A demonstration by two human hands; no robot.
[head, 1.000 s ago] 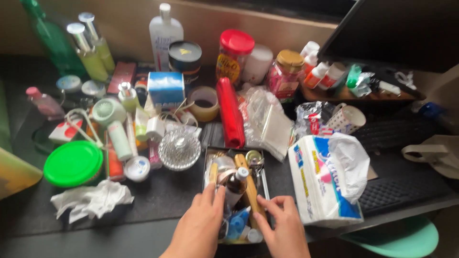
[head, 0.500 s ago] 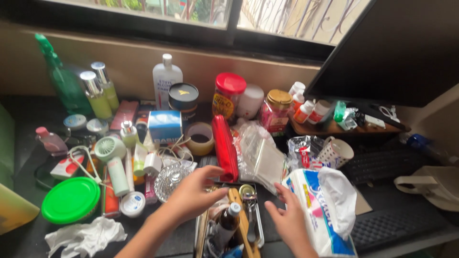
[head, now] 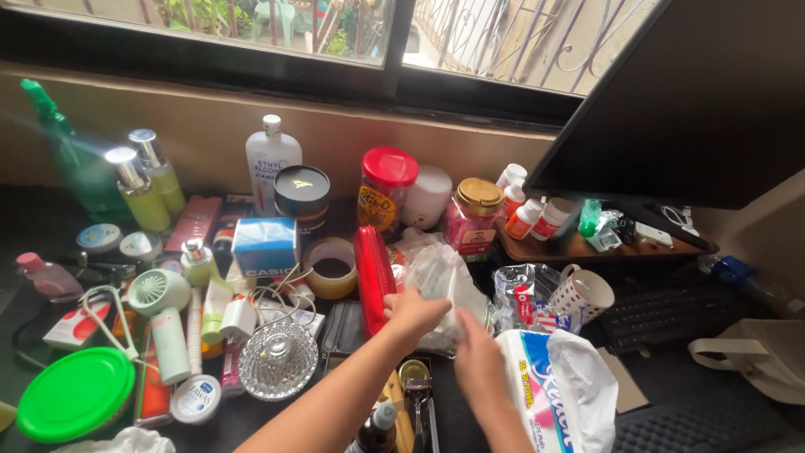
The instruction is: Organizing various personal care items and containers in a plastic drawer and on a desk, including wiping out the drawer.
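Since half a second ago your hands left the metal tray (head: 436, 415) and went up to the clear plastic bags (head: 440, 281). Head view: your left hand (head: 415, 315) is closed on the bags' lower edge, your right hand (head: 478, 361) touches them from below, grip unclear. Bags sit between the red case (head: 371, 264) and the tissue pack (head: 558, 394).

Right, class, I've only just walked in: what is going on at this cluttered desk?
A person reaches both hands over a crowded dark desk below a window. The left hand and the right hand are both on a crumpled clear plastic bag beside a red case. Bottles, jars, a tape roll and a tissue pack lie around.
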